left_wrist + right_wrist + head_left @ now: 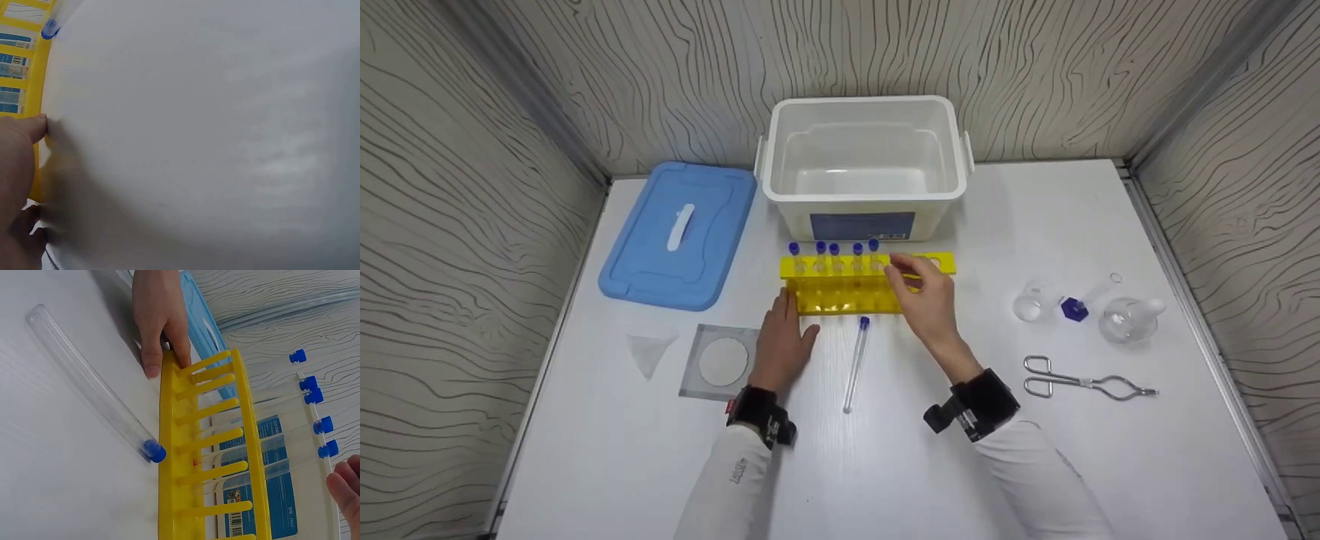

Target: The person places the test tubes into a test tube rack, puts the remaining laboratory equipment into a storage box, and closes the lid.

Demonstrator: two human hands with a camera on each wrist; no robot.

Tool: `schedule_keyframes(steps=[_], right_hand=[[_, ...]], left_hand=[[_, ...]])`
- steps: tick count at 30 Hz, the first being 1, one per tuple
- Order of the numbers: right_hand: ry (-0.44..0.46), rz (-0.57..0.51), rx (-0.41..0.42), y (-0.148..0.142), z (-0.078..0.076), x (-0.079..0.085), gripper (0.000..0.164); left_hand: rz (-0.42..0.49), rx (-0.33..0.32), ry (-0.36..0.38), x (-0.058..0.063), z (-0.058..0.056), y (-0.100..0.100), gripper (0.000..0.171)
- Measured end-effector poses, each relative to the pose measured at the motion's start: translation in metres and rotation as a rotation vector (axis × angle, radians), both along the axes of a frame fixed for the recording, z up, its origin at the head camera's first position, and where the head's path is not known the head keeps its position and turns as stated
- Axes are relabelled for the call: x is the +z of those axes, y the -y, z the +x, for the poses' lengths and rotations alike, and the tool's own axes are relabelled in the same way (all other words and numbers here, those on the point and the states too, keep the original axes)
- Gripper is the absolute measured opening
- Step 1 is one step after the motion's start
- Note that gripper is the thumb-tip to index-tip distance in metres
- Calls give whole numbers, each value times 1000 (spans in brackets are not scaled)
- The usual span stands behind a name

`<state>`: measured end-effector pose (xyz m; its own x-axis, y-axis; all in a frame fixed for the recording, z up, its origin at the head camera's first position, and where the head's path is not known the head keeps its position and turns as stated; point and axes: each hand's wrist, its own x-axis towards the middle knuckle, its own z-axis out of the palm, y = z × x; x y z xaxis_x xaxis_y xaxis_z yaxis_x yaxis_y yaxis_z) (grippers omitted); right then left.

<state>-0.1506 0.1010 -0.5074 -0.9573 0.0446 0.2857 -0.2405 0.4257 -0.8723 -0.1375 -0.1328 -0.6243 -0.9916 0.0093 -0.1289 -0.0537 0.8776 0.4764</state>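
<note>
A yellow test tube rack (847, 294) stands before the white box, with several blue-capped test tubes (275, 422) upright in its holes. My left hand (785, 341) grips the rack's left end; in the right wrist view the thumb (151, 354) lies on the front and the fingers go behind. Over the right part of the rack is my right hand (926, 300), its fingers bent. Its fingertips (342, 486) are near the last tube's cap but apart from it, with nothing seen between them. One more capped test tube (856, 366) lies on the table in front of the rack.
Behind the rack stands an open white box (866, 199), its blue lid (679, 236) to the left. Filter paper (724, 361) and a clear funnel (649, 352) lie at left. At right are a beaker (1030, 304), a blue-based cylinder (1075, 308), a flask (1129, 321) and metal tongs (1084, 382).
</note>
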Motion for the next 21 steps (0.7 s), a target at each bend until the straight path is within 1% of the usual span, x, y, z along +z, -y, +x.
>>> schedule_keyframes(steps=[3, 6, 13, 16, 21], right_hand=[[-38, 20, 12, 1, 11, -4, 28], [-50, 54, 22, 4, 21, -11, 26], [-60, 144, 17, 13, 39, -37, 22], [-41, 195, 14, 18, 44, -46, 23], [47, 289, 8, 24, 48, -60, 31]], left_hand=[[3, -2, 4, 0, 0, 0, 86], [4, -3, 1, 1, 0, 0, 86], [18, -3, -6, 2, 0, 0, 86], [24, -4, -14, 2, 1, 0, 86], [16, -13, -46, 1, 1, 1, 84]])
